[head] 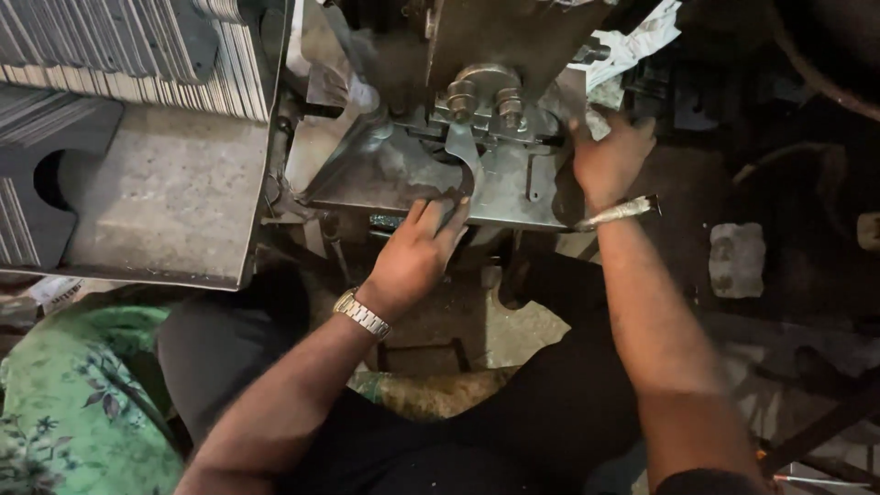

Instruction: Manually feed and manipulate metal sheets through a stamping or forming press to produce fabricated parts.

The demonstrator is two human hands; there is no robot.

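Observation:
My left hand (417,252), with a metal wristwatch (360,314), rests its fingers on a flat grey sheet-metal piece (438,209) at the front edge of the steel press bed (385,174). My right hand (608,156), a metal band (619,213) at its wrist, presses against the right end of the bed by the machine frame; what it holds, if anything, is hidden. Above the bed sits the press tool with two large bolts (484,96). A curved metal guide (469,165) hangs below them.
A grey metal table (170,197) stands at the left, with stacks of cut sheet-metal blanks (137,50) behind it and a dark blank (37,192) at the far left. Green patterned cloth (64,403) covers my lap's left side. Scrap and a grey block (736,259) lie on the dark floor.

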